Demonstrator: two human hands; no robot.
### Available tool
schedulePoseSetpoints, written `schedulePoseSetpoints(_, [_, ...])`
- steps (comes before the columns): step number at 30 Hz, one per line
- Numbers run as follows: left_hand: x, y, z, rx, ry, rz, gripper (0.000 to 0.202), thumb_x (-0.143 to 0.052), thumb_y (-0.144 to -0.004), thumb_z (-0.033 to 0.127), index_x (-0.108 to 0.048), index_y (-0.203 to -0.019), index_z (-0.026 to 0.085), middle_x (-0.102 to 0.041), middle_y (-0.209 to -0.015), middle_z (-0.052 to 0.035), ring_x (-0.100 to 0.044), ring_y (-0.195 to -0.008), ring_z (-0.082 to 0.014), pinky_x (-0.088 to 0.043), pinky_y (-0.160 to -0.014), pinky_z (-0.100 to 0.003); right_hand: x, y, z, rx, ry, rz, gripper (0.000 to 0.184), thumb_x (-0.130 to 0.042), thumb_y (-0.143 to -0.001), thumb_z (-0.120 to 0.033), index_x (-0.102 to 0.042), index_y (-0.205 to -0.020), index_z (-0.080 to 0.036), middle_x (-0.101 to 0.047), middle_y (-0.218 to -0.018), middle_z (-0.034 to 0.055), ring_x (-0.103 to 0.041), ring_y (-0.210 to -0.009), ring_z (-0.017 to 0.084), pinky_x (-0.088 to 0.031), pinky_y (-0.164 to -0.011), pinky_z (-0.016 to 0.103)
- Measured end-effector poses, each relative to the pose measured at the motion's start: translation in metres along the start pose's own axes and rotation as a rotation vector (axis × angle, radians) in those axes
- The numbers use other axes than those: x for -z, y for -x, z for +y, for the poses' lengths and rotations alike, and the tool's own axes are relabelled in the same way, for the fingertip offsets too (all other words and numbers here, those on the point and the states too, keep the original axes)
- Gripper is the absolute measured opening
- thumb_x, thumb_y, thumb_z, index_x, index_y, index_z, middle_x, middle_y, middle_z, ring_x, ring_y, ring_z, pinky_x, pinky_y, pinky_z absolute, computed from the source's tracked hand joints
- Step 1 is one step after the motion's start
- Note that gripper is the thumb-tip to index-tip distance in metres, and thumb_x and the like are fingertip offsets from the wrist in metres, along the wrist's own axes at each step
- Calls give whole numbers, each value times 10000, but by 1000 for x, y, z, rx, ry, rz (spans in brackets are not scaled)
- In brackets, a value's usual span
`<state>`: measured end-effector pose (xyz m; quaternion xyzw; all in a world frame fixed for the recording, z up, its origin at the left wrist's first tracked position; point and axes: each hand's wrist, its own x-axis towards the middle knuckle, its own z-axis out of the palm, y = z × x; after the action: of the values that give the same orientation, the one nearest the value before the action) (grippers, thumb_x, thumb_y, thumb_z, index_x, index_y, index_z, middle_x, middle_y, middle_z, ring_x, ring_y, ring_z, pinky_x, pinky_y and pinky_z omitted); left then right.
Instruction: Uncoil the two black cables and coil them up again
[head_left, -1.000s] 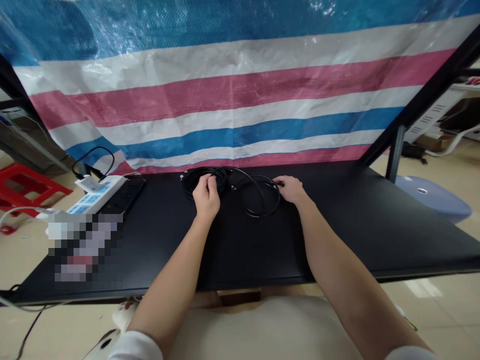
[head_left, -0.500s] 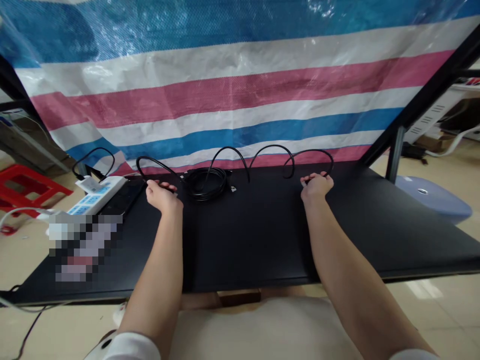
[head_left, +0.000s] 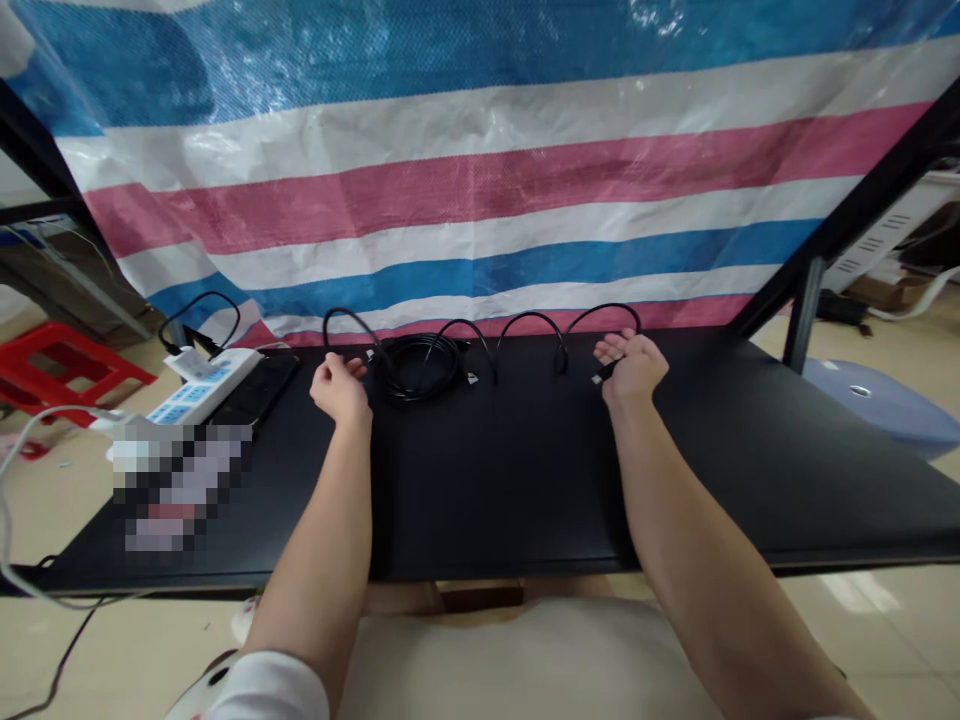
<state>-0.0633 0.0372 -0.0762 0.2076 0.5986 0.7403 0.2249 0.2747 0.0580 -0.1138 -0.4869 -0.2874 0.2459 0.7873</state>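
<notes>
A black cable (head_left: 529, 316) runs in loose, springy loops between my two hands above the dark tabletop. My left hand (head_left: 339, 386) is closed on the cable's left end, with a loop rising behind the fingers. On the right, the other end is held in my right hand (head_left: 634, 368), and its metal-tipped plug sticks out to the left below the fingers. A coiled black cable (head_left: 420, 393) lies on the table just right of my left hand, and a light plug end shows at its right side.
At the left of the black table (head_left: 495, 500) are a white power strip (head_left: 202, 385) with chargers, a dark phone (head_left: 259, 392) and a pixelated patch. A striped plastic sheet (head_left: 465, 190) hangs behind. A red stool (head_left: 67, 375) and a bluish bin (head_left: 877, 400) stand beyond the sides.
My left hand has shifted right, nearer the coil. In my right hand the plug end now shows, and the loops hang a little lower. The view has moved slightly.
</notes>
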Motion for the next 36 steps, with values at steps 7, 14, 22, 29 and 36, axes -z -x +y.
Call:
schedulePoseSetpoints(7, [7,3,2,-199,-507,20,207,-548,-728,338,-661,-620,202,-671,-638,-77,-672,-828,-304,-474,-859,-421,-16,27,-14,55,103,-131,362,-680,-628,-406,-370,-699,-232,-631,-628,-50,-388,-395,47,-310,-392,196])
schedulePoseSetpoints(14, [6,1,-5,-347,-526,-87,234,-555,-718,380,-726,-674,226,-679,-617,-62,-668,-781,-298,-494,-771,-406,-24,46,-12,34,299,-453,506,-814,-469,-437,-397,-668,-231,-551,-521,-84,-488,-462,83,-416,-507,234])
schedulePoseSetpoints(22, [-3,17,-3,-286,-190,-356,249,-607,-699,356,-600,-519,183,-534,-488,5,-527,-547,-145,-424,-575,-269,-30,37,-10,-143,-20,-209,457,-521,-703,-688,-453,-652,-239,-363,-415,-85,-369,-360,94,-221,-340,219])
schedulePoseSetpoints(29, [-7,41,0,-329,-119,-551,355,-623,-705,394,-473,-450,197,-426,-440,25,-400,-472,-102,-354,-491,-242,-35,57,-13,190,277,-160,577,-791,-406,-580,-437,-711,-240,-514,-624,-66,-509,-567,111,-457,-566,266])
schedulePoseSetpoints(36, [-8,45,1,-366,-65,-526,374,-583,-693,440,-445,-440,204,-420,-428,24,-382,-454,-95,-322,-469,-236,-41,67,-20,84,296,-146,370,-666,-669,-514,-410,-662,-248,-443,-450,-86,-463,-416,110,-395,-458,250])
